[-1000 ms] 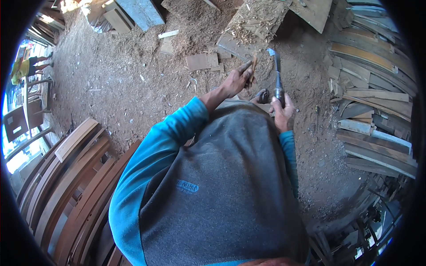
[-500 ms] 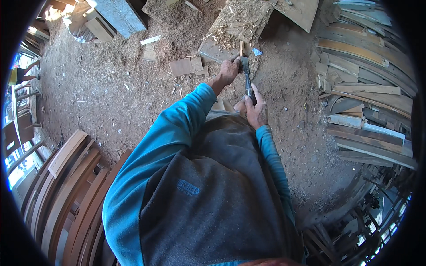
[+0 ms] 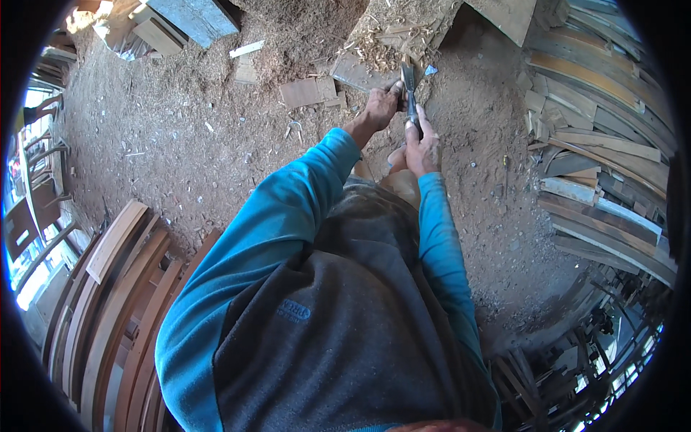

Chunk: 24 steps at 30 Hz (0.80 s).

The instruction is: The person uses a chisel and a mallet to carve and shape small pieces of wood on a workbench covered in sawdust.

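Note:
My right hand (image 3: 423, 150) is closed around the dark handle of a chisel-like tool (image 3: 411, 88), its thumb and forefinger stretched along it. The broad flat metal blade points away from me, over the edge of a board (image 3: 360, 72) strewn with shavings. My left hand (image 3: 383, 106) sits just left of the blade, fingers bent and pinched by the tool. A narrow strip of wood (image 3: 406, 59) shows at the blade's tip; it seems to run under my left fingers, but most of it is hidden.
Wood shavings (image 3: 389, 36) heap on the board. Flat wood scraps (image 3: 301, 93) lie left of it, a small blue-white scrap (image 3: 430, 70) to its right. Stacked curved timber (image 3: 119, 302) stands at the near left, more planks (image 3: 604, 144) along the right. A screwdriver-like tool (image 3: 505, 164) lies on the ground.
Both hands and the tool have shifted slightly forward and right in the picture. The blade now reaches further over the wood strip, covering more of it. The whole view has moved a little.

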### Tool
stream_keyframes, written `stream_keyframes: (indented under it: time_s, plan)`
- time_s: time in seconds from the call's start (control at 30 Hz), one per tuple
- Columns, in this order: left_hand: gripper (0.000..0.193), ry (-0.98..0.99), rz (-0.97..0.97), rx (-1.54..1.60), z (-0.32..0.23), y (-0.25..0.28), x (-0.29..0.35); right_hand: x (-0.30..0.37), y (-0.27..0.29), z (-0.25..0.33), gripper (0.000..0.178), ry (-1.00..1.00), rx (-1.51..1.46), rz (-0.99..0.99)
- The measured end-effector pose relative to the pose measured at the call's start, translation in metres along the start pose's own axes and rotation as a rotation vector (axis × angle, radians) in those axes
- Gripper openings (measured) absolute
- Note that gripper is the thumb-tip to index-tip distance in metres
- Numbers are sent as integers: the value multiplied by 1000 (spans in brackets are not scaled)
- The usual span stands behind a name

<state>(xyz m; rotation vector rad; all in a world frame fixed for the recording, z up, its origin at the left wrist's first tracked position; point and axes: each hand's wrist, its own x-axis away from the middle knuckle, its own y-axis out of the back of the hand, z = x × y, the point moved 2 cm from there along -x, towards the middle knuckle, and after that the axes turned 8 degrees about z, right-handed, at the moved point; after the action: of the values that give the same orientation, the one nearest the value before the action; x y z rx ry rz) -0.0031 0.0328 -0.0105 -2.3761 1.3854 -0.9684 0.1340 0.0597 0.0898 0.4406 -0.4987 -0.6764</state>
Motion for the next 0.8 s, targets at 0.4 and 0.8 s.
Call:
stream_keyframes:
  time_s: [0.4,0.8]
  plan:
    - [38,-28,47,-88,-3,3,-1,23,-4,17,52,-58,86,-1]
    - [37,-1,1,0,5,2,-10,17,-3,24,52,-66,170,-54]
